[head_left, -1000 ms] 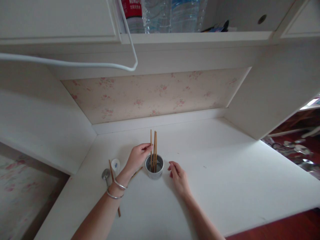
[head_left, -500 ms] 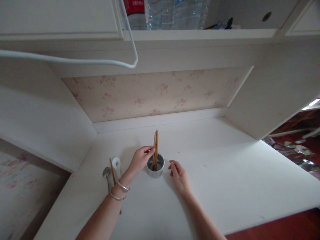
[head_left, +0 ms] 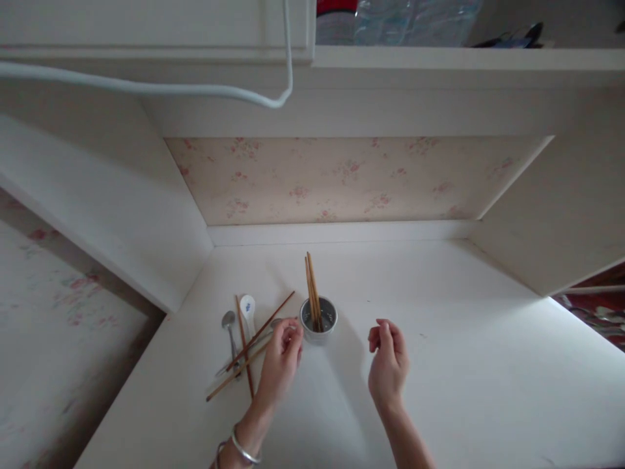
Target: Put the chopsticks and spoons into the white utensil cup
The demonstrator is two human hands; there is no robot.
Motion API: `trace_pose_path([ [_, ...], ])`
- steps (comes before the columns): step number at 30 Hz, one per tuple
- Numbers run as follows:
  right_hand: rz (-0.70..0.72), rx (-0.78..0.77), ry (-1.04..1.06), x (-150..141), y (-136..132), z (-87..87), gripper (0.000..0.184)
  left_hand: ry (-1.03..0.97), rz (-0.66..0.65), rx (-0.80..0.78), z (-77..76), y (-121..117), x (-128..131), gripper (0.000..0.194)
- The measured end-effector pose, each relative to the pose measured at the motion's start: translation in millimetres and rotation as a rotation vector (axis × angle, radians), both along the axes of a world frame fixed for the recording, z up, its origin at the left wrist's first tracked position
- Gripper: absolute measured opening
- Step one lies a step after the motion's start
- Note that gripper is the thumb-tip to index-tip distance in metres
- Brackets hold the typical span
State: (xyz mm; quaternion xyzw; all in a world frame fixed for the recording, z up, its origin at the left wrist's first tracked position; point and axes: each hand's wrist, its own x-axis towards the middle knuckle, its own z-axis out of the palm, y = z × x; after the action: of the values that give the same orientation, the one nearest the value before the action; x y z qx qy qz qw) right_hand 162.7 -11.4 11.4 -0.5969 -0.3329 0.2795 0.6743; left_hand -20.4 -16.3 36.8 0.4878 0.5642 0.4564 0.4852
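Note:
A small grey metal cup stands on the white tabletop with several wooden chopsticks leaning upright in it. My left hand is just left of the cup, its fingers loosely curled and a little apart, with nothing seen between them. It partly covers a metal spoon and a light chopstick. Beside it lie crossed brown chopsticks, a white ceramic spoon with a blue mark, and a metal spoon. Right of the cup, my right hand hovers with fingers curled in, nothing visible in them.
White side panels and a floral back wall enclose the tabletop. Overhead, a shelf holds plastic-wrapped bottles. A white cable hangs across the upper left.
My left hand has let go of the chopsticks in the cup and moved down and away from them. My right hand sits farther from the cup. The view has shifted, showing more of the pile.

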Motion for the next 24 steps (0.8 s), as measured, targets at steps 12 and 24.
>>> trace_pose_path([
  [12,0.518,-0.069,-0.344,-24,33,19.1,0.045,0.038,-0.079,0.199,-8.7,7,9,0.06],
  [24,0.372,-0.114,-0.419,-24,20,19.5,0.04,-0.12,-0.046,0.232,-17.0,27,33,0.064],
])
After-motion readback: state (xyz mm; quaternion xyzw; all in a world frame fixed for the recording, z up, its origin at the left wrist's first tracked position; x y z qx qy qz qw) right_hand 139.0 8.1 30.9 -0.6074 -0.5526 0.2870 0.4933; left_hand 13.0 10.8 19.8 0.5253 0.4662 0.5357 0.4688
